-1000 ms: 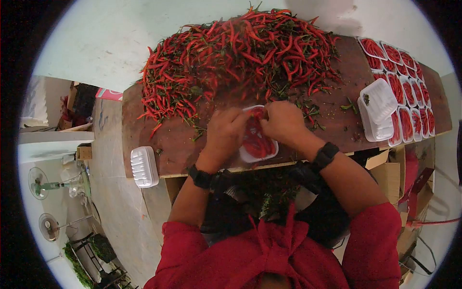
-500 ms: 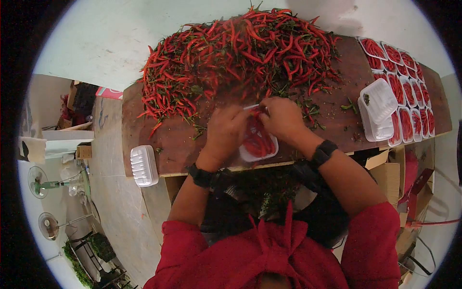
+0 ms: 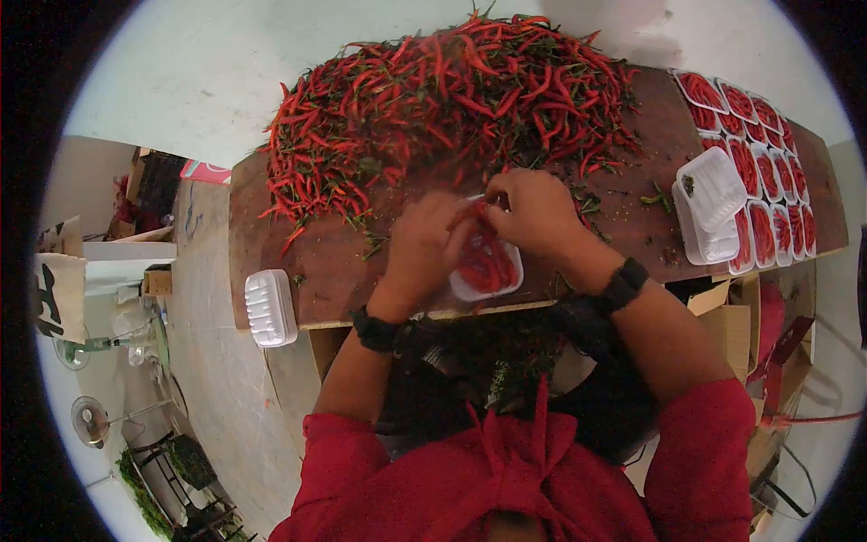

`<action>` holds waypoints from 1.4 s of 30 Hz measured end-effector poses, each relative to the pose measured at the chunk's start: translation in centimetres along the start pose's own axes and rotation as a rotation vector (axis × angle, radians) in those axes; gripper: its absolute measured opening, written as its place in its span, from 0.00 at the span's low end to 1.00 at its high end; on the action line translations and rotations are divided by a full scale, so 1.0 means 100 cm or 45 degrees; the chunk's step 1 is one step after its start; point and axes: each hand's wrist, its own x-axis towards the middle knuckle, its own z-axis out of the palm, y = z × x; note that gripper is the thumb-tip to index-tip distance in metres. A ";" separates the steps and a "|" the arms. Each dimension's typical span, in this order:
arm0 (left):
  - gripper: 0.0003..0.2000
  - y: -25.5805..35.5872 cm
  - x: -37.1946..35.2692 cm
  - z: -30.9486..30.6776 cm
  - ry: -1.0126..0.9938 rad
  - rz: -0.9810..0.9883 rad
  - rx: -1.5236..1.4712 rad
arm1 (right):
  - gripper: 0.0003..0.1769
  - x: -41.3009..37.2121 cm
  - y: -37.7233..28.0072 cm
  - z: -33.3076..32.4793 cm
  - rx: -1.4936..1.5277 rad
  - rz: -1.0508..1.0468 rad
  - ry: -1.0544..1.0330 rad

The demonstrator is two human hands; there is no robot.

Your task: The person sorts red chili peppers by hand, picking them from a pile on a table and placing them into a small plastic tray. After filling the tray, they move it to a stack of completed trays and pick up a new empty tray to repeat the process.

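Both my hands are over a white foam tray (image 3: pixel 515 278) at the table's front edge, with red chili peppers (image 3: pixel 488 268) lying in it. My left hand (image 3: pixel 423 244), blurred, is closed on a red chili pepper (image 3: pixel 473 213) above the tray's left side. Close by, my right hand (image 3: pixel 535 210) is closed in a pinch near that pepper's end; whatever is between its fingertips is too small to make out. A large heap of red chilies with green stems (image 3: pixel 452 99) lies just beyond my hands.
Stacked white trays (image 3: pixel 709 203) stand on the right of the brown table (image 3: pixel 623 262). Several chili-filled trays (image 3: pixel 763 172) are in rows beyond them. Another tray stack (image 3: pixel 270 309) sits at the front left corner. Open cardboard boxes (image 3: pixel 727 330) are below the table at right.
My right hand has shifted slightly up and its wrist has moved a little right. My left hand has stayed nearly in place over the tray.
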 end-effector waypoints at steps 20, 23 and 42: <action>0.10 0.011 -0.001 0.012 -0.020 -0.647 -0.992 | 0.14 -0.008 0.005 -0.001 0.566 0.124 -0.053; 0.10 0.012 0.000 0.008 -0.008 -0.585 -0.892 | 0.14 -0.006 0.011 0.002 0.298 0.024 0.043; 0.09 -0.021 -0.004 0.008 0.045 -0.336 -0.205 | 0.17 0.014 -0.008 0.004 -0.077 0.261 -0.211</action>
